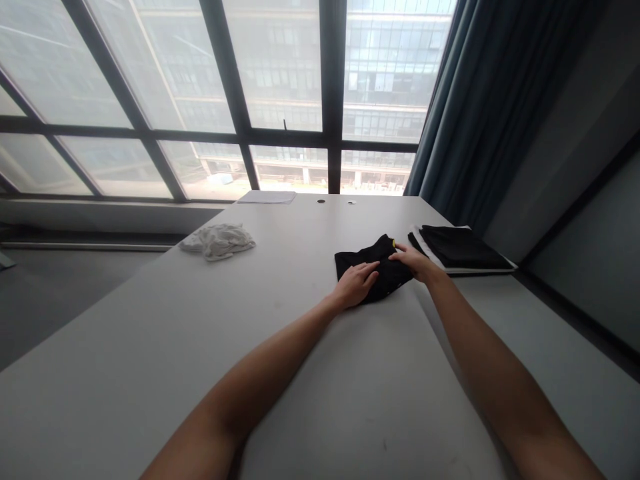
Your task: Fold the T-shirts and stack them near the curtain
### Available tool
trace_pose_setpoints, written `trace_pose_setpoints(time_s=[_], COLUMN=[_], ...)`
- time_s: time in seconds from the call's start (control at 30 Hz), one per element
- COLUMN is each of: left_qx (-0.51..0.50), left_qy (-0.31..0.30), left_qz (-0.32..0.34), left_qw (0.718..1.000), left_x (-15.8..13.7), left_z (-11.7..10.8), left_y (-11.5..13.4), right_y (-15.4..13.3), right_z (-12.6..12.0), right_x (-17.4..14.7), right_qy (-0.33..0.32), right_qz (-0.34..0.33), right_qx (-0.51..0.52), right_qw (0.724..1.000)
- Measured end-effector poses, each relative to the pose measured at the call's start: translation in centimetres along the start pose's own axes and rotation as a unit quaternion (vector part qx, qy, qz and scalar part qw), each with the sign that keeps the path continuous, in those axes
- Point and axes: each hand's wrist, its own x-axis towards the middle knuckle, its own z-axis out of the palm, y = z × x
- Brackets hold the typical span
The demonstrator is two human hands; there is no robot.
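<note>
A small black cloth garment [367, 255], folded and partly rumpled, lies on the white table. A yellow spot shows at its far right corner. My left hand [356, 283] rests flat on the near left part of the cloth, fingers stretched out across it. At the cloth's right side, my right hand [414, 260] grips the edge between thumb and fingers, close to the yellow spot. Some of the right fingers are hidden.
To the right sits a neat stack of folded black and white cloths [460, 247]. A crumpled white cloth [220, 241] lies at the table's left edge. White sheets [267, 197] and two small round fittings are at the far edge, before tall windows. A blue curtain [480, 113] hangs right.
</note>
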Motion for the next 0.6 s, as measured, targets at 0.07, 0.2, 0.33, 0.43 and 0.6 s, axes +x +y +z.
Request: trace_pose_setpoints(time_s=[0.07, 0.2, 0.33, 0.43, 0.6], left_qx=[-0.038, -0.168, -0.247, -0.305, -0.543], left_qy=[0.076, 0.174, 0.182, 0.158, 0.048], left_qz=[-0.034, -0.159, -0.221, -0.235, -0.263], left_qw=[0.996, 0.957, 0.926, 0.909, 0.796], left_x=[0.5, 1.3, 1.7, 2.2, 3.8], left_z=[-0.2, -0.8, -0.9, -0.2, 2.0], left_y=[-0.3, -1.5, -2.1, -1.5, 1.1], right_y=[-0.6, -2.2, -4.8, -7.3, -11.2], right_z=[0.1, 0.1, -0.4, -1.3, -4.1], right_x=[-0.2, -0.8, -1.7, -2.3, -3.4], right_qy=[0.008, 0.039, 0.063, 0.077, 0.084], right_qz=[-0.007, -0.018, -0.042, -0.057, -0.089], right_qx=[0.015, 0.060, 0.089, 0.096, 0.070], right_qw=[1.000, 0.997, 0.993, 0.991, 0.990])
